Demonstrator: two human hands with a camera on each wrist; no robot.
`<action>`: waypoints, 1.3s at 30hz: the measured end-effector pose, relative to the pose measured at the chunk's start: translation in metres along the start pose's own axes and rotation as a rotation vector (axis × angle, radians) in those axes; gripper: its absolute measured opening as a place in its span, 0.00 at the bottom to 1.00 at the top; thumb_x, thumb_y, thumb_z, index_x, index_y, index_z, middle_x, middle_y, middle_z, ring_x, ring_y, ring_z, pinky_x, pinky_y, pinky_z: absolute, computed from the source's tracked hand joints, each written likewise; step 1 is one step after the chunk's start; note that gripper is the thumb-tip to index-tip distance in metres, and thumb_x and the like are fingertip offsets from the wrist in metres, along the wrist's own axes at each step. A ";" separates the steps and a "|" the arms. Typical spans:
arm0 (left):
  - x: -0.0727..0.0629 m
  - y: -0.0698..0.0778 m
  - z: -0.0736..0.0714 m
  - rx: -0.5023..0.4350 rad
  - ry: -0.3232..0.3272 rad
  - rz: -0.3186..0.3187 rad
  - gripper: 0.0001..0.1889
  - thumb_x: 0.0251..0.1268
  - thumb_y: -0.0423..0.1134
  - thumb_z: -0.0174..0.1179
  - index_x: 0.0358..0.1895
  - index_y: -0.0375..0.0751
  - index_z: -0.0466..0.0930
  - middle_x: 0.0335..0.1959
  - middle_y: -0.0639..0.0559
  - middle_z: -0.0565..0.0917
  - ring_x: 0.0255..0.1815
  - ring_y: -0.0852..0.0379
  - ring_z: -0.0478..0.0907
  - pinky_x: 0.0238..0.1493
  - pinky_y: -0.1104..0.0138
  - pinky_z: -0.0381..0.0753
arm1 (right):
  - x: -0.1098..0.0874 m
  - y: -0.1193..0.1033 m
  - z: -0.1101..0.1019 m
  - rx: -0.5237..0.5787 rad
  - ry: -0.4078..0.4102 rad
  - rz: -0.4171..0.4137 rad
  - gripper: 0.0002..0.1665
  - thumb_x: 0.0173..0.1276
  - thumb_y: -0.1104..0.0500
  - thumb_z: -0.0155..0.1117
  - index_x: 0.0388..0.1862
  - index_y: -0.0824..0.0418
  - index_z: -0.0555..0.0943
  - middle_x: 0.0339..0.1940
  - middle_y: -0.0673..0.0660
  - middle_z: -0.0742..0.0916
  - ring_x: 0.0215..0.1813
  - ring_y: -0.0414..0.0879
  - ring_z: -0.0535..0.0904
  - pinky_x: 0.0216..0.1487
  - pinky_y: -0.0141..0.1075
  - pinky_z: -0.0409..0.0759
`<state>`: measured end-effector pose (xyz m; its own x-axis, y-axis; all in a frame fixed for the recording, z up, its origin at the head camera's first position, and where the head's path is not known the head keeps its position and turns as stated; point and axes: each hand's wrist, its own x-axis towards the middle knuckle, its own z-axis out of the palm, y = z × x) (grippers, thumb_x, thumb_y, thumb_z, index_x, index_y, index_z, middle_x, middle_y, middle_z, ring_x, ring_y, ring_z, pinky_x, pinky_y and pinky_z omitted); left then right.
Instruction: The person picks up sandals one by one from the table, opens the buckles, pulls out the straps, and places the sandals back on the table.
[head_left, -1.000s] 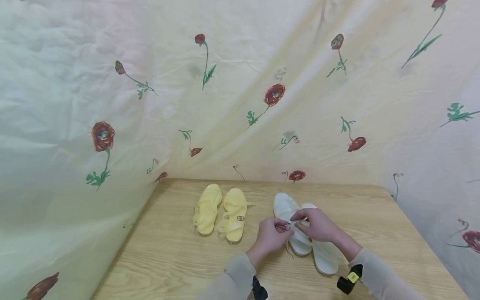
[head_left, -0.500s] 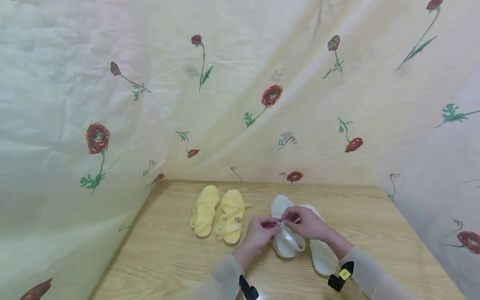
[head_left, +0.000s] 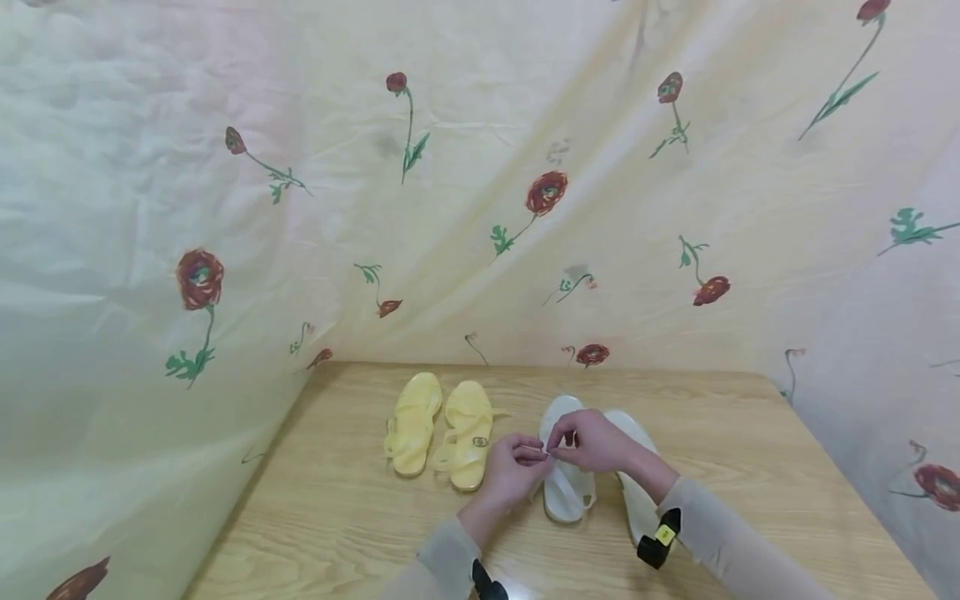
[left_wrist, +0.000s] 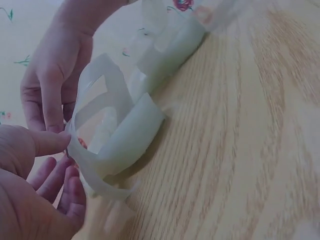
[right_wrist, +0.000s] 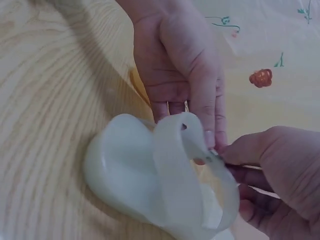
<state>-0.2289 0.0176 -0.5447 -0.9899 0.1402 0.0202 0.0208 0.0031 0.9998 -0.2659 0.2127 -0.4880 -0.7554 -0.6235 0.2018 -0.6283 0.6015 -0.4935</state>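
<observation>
A pair of white sandals lies on the table in the head view. My left hand (head_left: 513, 471) and right hand (head_left: 592, 440) meet over the left-hand white sandal (head_left: 567, 502). Between thumb and fingers, both pinch its thin ankle strap (left_wrist: 117, 191), whose loose end curls out beside the left hand in the left wrist view. The right wrist view shows the strap loop (right_wrist: 172, 155) standing above the sole, with small holes in it. Fingertips partly hide the fastening. Just right lies the other white sandal (head_left: 637, 504), partly behind the right forearm.
Two yellow sandals, the left one (head_left: 414, 425) and the right one (head_left: 468, 433), stand side by side left of my hands. The wooden table (head_left: 337, 500) ends at a flowered cloth (head_left: 450, 208) hanging behind and at the sides.
Both hands have moved left, holding the strap. The worked sandal's heel has swung left, so it lies straighter and farther from its mate. The yellow sandals stay put.
</observation>
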 end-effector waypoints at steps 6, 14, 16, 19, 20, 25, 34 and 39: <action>-0.001 0.001 0.000 0.066 -0.018 0.019 0.15 0.58 0.24 0.74 0.48 0.29 0.83 0.36 0.38 0.93 0.35 0.56 0.90 0.39 0.71 0.89 | 0.006 -0.005 -0.011 -0.013 -0.162 -0.024 0.06 0.66 0.66 0.74 0.32 0.55 0.90 0.23 0.44 0.85 0.24 0.28 0.72 0.28 0.25 0.74; 0.001 -0.005 0.001 0.125 0.009 0.058 0.14 0.56 0.24 0.76 0.42 0.33 0.81 0.33 0.42 0.93 0.30 0.65 0.88 0.36 0.76 0.87 | 0.027 -0.002 -0.016 -0.028 -0.383 -0.021 0.06 0.58 0.68 0.76 0.29 0.57 0.88 0.23 0.45 0.88 0.25 0.28 0.76 0.29 0.25 0.78; 0.001 -0.005 0.002 0.132 0.018 0.074 0.14 0.55 0.23 0.76 0.39 0.34 0.80 0.30 0.43 0.92 0.28 0.67 0.86 0.34 0.77 0.86 | 0.030 0.001 -0.014 -0.028 -0.406 -0.017 0.08 0.55 0.69 0.76 0.28 0.57 0.87 0.23 0.47 0.88 0.25 0.28 0.76 0.29 0.25 0.78; 0.000 -0.005 0.003 0.147 0.027 0.094 0.13 0.54 0.23 0.76 0.36 0.34 0.80 0.27 0.45 0.90 0.26 0.69 0.84 0.34 0.76 0.86 | 0.030 0.005 -0.010 -0.030 -0.403 -0.036 0.10 0.52 0.70 0.75 0.28 0.57 0.85 0.23 0.50 0.88 0.25 0.28 0.74 0.28 0.25 0.77; 0.000 -0.005 0.003 0.150 0.028 0.102 0.12 0.53 0.23 0.76 0.35 0.34 0.80 0.26 0.46 0.90 0.26 0.69 0.83 0.33 0.76 0.86 | 0.030 0.006 -0.008 -0.036 -0.390 -0.052 0.10 0.50 0.70 0.74 0.27 0.57 0.85 0.23 0.50 0.88 0.24 0.27 0.74 0.27 0.24 0.76; -0.002 0.000 0.002 0.227 0.007 0.127 0.07 0.55 0.26 0.76 0.33 0.32 0.85 0.26 0.45 0.90 0.25 0.72 0.81 0.31 0.78 0.84 | 0.027 0.011 0.001 -0.083 -0.312 -0.156 0.09 0.46 0.68 0.71 0.25 0.56 0.82 0.21 0.51 0.85 0.24 0.27 0.69 0.25 0.23 0.71; -0.005 0.010 -0.001 0.397 -0.024 0.159 0.06 0.55 0.33 0.77 0.32 0.32 0.91 0.26 0.44 0.91 0.24 0.71 0.82 0.27 0.79 0.80 | 0.028 0.013 0.008 -0.153 -0.301 -0.205 0.11 0.41 0.66 0.67 0.22 0.52 0.76 0.19 0.38 0.73 0.22 0.27 0.64 0.22 0.21 0.62; -0.002 0.003 0.000 0.428 0.001 0.187 0.04 0.54 0.34 0.76 0.30 0.36 0.93 0.23 0.48 0.91 0.21 0.76 0.77 0.24 0.80 0.78 | 0.029 0.015 0.012 -0.180 -0.268 -0.269 0.12 0.41 0.65 0.66 0.20 0.50 0.74 0.19 0.36 0.69 0.22 0.27 0.61 0.23 0.20 0.57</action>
<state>-0.2273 0.0173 -0.5422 -0.9636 0.1766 0.2005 0.2552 0.3859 0.8866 -0.2950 0.1977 -0.4993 -0.4999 -0.8637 0.0637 -0.8368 0.4628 -0.2925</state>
